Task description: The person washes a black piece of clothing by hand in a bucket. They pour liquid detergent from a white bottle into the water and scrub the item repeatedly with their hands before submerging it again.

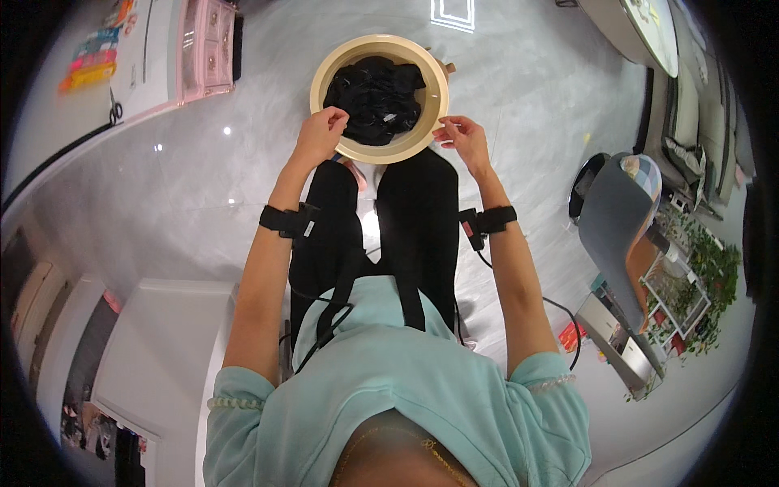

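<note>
A round cream plastic basin (439, 91) stands in front of my knees, with dark, crumpled cloth (374, 91) inside. A small white tag shows on the cloth. My left hand (327, 129) is over the basin's near left rim with its fingers curled; whether anything is pinched between them is unclear. At the near right rim is my right hand (461, 133), its fingers loosely bent and apart, with nothing visible between them. Whether either hand touches the rim cannot be told.
A pink drawer unit (210, 49) and black-handled scissors (115, 109) are at the upper left. A grey chair (614, 213) stands to the right, near a sofa (684, 109) and a plant stand. Cables hang beside my arms. A white surface (158, 341) lies at the lower left.
</note>
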Tool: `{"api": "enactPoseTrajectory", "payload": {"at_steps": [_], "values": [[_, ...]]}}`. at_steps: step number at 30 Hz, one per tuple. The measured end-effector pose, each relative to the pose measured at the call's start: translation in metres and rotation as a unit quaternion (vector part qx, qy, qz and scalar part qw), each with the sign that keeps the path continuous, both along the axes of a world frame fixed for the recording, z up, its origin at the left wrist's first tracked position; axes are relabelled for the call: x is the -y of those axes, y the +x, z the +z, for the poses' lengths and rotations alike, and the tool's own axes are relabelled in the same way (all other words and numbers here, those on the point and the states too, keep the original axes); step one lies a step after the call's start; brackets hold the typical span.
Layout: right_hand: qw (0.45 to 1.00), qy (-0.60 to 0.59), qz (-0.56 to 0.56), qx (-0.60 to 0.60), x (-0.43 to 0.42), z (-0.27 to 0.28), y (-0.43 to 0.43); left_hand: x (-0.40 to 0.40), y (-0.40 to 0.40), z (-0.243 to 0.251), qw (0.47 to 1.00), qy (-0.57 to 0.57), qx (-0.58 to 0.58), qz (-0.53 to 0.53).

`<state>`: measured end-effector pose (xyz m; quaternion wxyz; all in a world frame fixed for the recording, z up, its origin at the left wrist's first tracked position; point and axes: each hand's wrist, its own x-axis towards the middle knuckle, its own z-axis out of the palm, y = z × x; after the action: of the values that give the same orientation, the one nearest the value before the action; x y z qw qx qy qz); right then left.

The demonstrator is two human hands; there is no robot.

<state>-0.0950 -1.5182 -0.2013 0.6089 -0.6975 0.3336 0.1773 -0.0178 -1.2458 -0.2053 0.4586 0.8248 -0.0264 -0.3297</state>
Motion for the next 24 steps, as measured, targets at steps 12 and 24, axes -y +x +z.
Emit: {"api": "enactPoseTrajectory", "payload": {"at_steps": [12, 24], "values": [[0.984, 0.030, 0.172, 0.021, 0.003, -0.059, 0.068, 0.033, -0.012, -0.085, 0.990, -0.061, -0.007, 0.130], [0.960, -0.010, 0.278, 0.024, 0.030, -0.154, 0.041, 0.085, -0.023, -0.171, 0.992, -0.052, 0.027, 0.115]]}}
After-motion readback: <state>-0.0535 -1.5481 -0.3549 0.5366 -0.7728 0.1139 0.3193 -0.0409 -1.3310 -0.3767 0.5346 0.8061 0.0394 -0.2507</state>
